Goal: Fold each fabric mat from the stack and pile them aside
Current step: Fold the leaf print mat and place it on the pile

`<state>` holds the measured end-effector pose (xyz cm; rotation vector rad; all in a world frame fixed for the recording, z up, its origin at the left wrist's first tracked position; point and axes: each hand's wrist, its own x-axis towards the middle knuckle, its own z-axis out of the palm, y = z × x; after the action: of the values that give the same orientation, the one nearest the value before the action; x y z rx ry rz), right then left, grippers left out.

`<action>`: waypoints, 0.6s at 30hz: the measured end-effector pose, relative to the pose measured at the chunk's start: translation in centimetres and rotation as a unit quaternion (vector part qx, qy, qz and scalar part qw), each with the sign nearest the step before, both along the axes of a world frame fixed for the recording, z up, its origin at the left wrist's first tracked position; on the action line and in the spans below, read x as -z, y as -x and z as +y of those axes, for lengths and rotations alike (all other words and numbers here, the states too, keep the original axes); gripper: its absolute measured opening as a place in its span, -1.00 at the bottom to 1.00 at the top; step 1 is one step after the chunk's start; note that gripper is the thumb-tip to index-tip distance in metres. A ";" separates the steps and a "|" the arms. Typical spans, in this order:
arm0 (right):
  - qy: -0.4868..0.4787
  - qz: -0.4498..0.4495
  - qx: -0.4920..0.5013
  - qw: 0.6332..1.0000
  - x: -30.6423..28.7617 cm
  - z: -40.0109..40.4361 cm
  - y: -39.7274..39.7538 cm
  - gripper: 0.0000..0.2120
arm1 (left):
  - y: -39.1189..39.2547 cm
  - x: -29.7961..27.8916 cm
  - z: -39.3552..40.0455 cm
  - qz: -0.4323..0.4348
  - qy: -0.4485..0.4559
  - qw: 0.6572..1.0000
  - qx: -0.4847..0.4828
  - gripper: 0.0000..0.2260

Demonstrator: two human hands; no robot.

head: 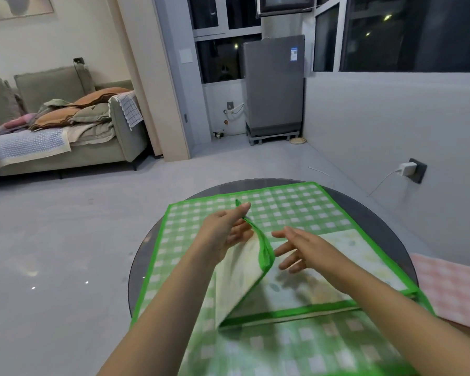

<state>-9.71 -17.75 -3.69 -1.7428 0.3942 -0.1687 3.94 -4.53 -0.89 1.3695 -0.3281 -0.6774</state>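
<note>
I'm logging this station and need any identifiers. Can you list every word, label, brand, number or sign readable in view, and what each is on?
No text can be read anywhere in this view.
Blue and white sticker on the grey appliance by the window: printed, but too small and blurred to read.
Green checked mat, pink checked cloth, white charger: no lettering visible.

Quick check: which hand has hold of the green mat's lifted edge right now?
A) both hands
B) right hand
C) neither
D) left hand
D: the left hand holds up the green mat's lifted bordered edge, while the right hand hovers beside it with fingers spread, holding nothing.
</note>
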 end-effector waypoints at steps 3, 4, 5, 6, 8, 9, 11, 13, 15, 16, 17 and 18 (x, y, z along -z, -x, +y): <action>-0.020 0.005 0.007 1.000 -0.5 0.1 0.7 -0.65 | 0.9 1.5 -1.9 -0.020 -0.048 0.999 0.000 -0.78; -0.005 0.015 0.010 1.000 -0.5 0.2 0.9 -0.65 | 1.3 1.8 -2.4 -0.026 -0.063 0.998 -0.001 -0.78; 0.024 0.028 0.016 0.999 -0.4 0.2 1.2 -0.66 | 1.8 2.3 -3.0 -0.031 -0.076 0.997 0.002 -0.76; 0.060 0.041 0.023 0.997 -0.2 0.2 1.5 -0.67 | 2.3 2.8 -3.5 -0.036 -0.088 0.995 0.007 -0.74; 0.126 0.064 0.030 0.990 0.4 0.1 1.9 -0.64 | 2.9 3.8 -4.2 -0.054 -0.119 0.991 0.013 -0.69; 0.149 0.079 0.032 0.985 0.8 0.1 2.1 -0.61 | 3.1 4.4 -4.5 -0.068 -0.138 0.988 0.013 -0.67; 0.192 0.102 0.041 0.975 1.6 0.0 2.4 -0.62 | 3.4 5.1 -4.9 -0.096 -0.165 0.982 0.009 -0.67; 0.220 0.107 0.050 0.968 2.3 0.0 2.5 -0.66 | 3.4 5.5 -5.3 -0.121 -0.181 0.976 -0.002 -0.69; 0.230 0.101 0.056 0.966 2.8 0.0 2.6 -0.69 | 3.2 5.7 -5.5 -0.141 -0.193 0.971 -0.019 -0.66; 0.233 0.097 0.061 0.966 3.0 0.0 2.6 -0.69 | 3.0 5.7 -5.5 -0.170 -0.205 0.963 -0.029 -0.67; 0.237 0.095 0.067 0.964 3.1 0.1 2.6 -0.68 | 2.7 5.9 -5.4 -0.221 -0.227 0.947 -0.041 -0.71; 0.245 0.094 0.071 0.962 3.2 0.1 2.6 -0.66 | 2.3 6.0 -5.4 -0.277 -0.257 0.925 -0.050 -0.77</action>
<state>-12.33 -17.63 -6.91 -2.2293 0.6596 -0.2182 1.67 -9.92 -6.92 2.0681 -0.5496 -0.2786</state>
